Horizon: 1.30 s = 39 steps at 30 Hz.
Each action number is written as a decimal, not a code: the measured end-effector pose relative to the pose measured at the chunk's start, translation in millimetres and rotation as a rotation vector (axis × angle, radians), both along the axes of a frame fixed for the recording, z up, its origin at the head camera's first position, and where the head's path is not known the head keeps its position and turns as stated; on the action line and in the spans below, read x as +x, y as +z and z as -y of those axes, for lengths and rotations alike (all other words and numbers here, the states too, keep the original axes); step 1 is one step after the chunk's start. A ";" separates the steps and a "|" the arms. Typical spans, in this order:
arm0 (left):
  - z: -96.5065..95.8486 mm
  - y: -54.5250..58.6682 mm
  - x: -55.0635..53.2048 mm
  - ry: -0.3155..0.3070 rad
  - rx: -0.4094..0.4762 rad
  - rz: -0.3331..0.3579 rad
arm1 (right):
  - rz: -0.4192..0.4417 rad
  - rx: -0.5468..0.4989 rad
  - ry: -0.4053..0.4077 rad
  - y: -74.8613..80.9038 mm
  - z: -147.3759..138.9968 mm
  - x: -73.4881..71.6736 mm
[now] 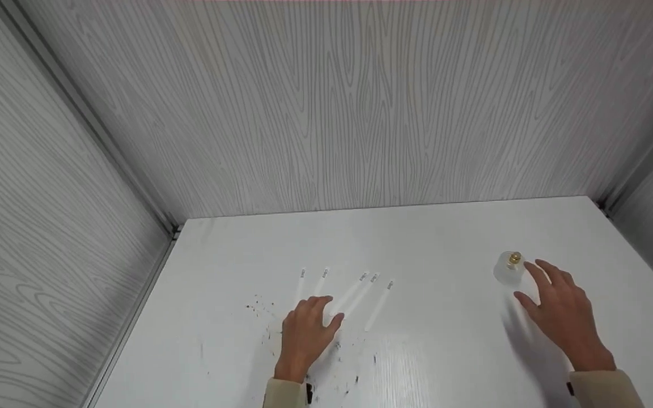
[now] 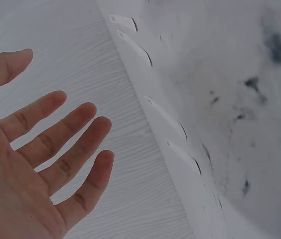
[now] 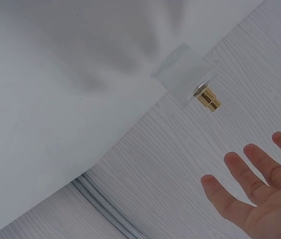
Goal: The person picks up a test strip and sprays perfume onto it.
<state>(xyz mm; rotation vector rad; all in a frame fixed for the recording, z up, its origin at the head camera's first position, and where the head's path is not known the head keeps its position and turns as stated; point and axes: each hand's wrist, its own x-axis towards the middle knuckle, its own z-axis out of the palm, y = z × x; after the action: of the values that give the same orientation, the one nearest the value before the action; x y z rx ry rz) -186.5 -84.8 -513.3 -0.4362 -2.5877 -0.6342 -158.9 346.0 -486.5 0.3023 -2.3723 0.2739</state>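
Several narrow white paper strips (image 1: 379, 307) with small dark print at their far ends lie on the white table, fanned out side by side. My left hand (image 1: 306, 335) hovers over the near ends of the left strips and partly covers them. Its fingers are spread and hold nothing, as the left wrist view shows. A squat frosted glass bottle (image 1: 506, 272) with a gold nozzle (image 3: 208, 98) stands upright at the right. Just right of it is my right hand (image 1: 562, 310), fingers loosely extended and thumb apart. In the right wrist view a gap separates the fingertips from the bottle.
Dark specks and smears (image 1: 356, 378) mark the white tabletop (image 1: 445, 243) around and below the left hand. Pale wood-grain panels (image 1: 349, 113) rise behind the table and along both sides.
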 end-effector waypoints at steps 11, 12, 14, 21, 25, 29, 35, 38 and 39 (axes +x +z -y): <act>-15.7 -12.0 -1.3 -0.016 0.051 0.088 | 0.003 -0.018 0.020 -4.4 15.1 -8.9; -16.4 -12.7 -1.5 -0.016 0.052 0.094 | 0.008 -0.021 0.020 -4.7 16.5 -9.6; -17.4 -13.6 -1.8 -0.021 0.050 0.101 | 0.017 -0.023 0.018 -5.6 19.4 -11.2; -24.2 -13.4 -6.0 -0.016 0.064 0.161 | 0.014 -0.024 0.037 -5.3 25.0 -19.0; -30.3 -11.3 -8.0 -0.031 0.084 0.198 | 0.016 -0.022 0.031 -3.3 23.6 -18.4; -33.5 -5.4 -11.1 -0.053 0.097 0.221 | 0.036 -0.035 0.011 -3.1 24.7 -15.3; -39.6 -0.5 -11.0 -0.059 0.114 0.279 | 0.057 -0.063 0.004 -1.0 26.1 -10.2; -44.4 -0.1 -11.9 -0.048 0.122 0.317 | 0.059 -0.057 0.004 2.1 23.9 -9.4; -46.0 0.5 -12.6 -0.043 0.124 0.329 | 0.059 -0.056 0.002 3.2 23.1 -9.1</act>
<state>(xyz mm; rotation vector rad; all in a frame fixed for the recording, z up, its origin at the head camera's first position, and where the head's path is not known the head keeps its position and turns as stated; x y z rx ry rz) -199.1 -38.8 -512.7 -0.3737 -2.8298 -0.9455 -168.0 322.8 -483.4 0.2740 -2.4181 0.3538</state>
